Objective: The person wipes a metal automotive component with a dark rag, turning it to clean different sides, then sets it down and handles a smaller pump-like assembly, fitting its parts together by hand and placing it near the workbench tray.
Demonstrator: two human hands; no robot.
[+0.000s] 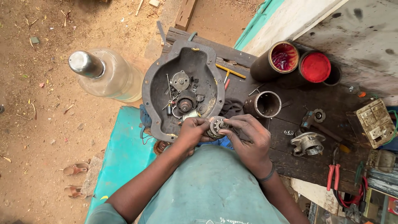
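Left hand [191, 132] and right hand [244, 135] pinch a small round toothed metal part [215, 126] between fingertips, above a dark cast-metal housing pan [159, 89] holding loose gears, screws and rods.

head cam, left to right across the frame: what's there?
Sandals on the dirt → clear bottle with metal cap → dark metal housing tray → left hand → round geared part → right hand → open metal cylinder → red-topped can → red-handled pliers → beige switch plate.
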